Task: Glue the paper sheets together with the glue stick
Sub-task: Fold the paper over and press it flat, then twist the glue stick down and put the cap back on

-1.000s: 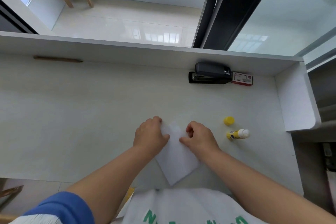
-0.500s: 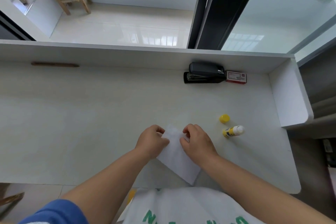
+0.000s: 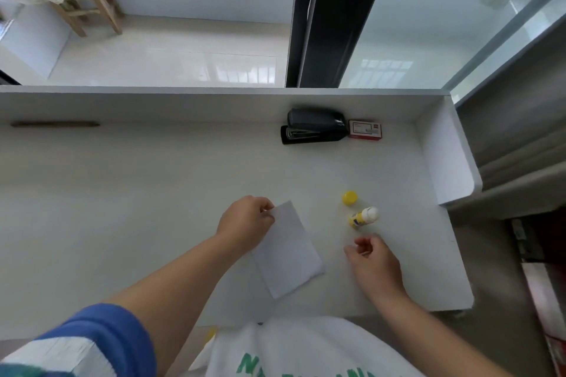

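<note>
White tabletop (image 3: 153, 208) with a raised back and right side wall, so nothing can roll off the far edge; its working area in front of the person carries only the task's things. Black stapler (image 3: 315, 125) and red staple box (image 3: 366, 130) sit pushed against the back wall, touching each other, well apart from the work, so they look parked rather than in use. Paper sheets (image 3: 288, 251) lie flat near the front edge, rotated diagonally; they read as one stacked rectangle and I cannot tell how many layers there are or whether they are already bonded. Left hand (image 3: 245, 223) rests at the far left corner of the stack, fingertips pinching or pressing that corner, probably to keep the layers registered and stop them sliding. Right hand (image 3: 372, 257) is off the paper, just to its right, empty, fingers loosely curled and slightly parted, pointing toward the glue stick (image 3: 363, 217), which lies on its side near the fingertips but apart from them. The stick is uncapped, white glue end exposed and pointing away, so it is ready to use or waiting for its cap. Yellow cap (image 3: 349, 197) stands just beyond the stick, not touching it. My guess is that the right hand goes for the stick or the cap next; I cannot tell which.
</note>
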